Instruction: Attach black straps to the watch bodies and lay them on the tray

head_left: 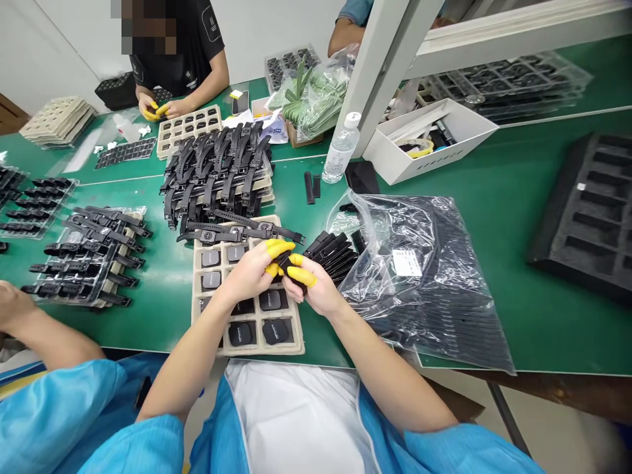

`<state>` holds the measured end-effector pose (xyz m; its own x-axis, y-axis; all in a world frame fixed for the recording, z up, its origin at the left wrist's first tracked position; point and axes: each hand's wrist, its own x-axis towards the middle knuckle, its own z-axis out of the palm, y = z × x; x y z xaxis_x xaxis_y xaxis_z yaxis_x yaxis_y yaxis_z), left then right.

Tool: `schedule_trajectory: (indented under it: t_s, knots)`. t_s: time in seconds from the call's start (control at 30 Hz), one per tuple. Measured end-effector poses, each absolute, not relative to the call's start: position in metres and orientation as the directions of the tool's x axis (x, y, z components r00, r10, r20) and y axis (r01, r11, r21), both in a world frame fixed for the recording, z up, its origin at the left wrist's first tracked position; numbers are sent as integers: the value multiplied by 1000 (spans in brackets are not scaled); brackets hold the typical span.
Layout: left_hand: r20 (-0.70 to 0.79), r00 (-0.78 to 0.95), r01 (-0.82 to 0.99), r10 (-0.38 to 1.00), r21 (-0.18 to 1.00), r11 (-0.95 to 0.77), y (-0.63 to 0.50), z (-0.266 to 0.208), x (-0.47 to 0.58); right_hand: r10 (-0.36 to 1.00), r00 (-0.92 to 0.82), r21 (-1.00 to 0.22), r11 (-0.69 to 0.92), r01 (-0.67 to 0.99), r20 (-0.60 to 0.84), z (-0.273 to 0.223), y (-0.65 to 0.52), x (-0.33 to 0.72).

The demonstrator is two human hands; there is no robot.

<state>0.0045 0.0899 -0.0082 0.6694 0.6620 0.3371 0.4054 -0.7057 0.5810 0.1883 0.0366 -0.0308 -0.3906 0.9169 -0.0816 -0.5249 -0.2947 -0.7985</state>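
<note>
My left hand (254,270), with yellow finger cots, is closed on one side of a black watch strap (285,263). My right hand (318,286), also in yellow cots, grips the strap from the other side. Fingers cover much of it, so I cannot tell whether a watch case is joined to it. Beneath the hands lies a beige moulded tray (297,329) with square watch cases (275,331) in its pockets. Across its far edge rest watches with straps (237,232). Just right of my hands, loose black straps (333,257) spill beside a clear plastic bag (429,263) full of straps.
A stack of trays with strapped watches (217,171) stands behind the tray. More watches (89,257) lie left, near a neighbour's arm (49,329). A water bottle (342,148), a white box (429,141) and a black foam tray (587,217) are on the right. Another person works opposite.
</note>
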Motion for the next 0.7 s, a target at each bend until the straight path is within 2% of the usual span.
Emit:
schedule_trajectory:
  t_s: [0.2, 0.33, 0.43, 0.6, 0.7]
  knots:
    - [367, 636, 450, 679, 538, -713, 86, -14, 7, 910, -392, -717, -364, -595, -137, -25, 39, 190]
    - [359, 670, 409, 649, 552, -727, 86, -10, 8, 917, -371, -680, -367, -635, -149, -23, 40, 191]
    - [329, 689, 417, 645, 548, -725, 86, -7, 8, 917, -366, -688, -369, -626, -158, -24, 41, 192]
    - [248, 700, 549, 669, 412, -727, 87, -9, 8, 907, -361, -738, -394, -548, -216, -26, 42, 194]
    - [248, 704, 509, 666, 478, -716, 89, -8, 6, 910, -362, -752, -380, -538, -201, -27, 42, 194]
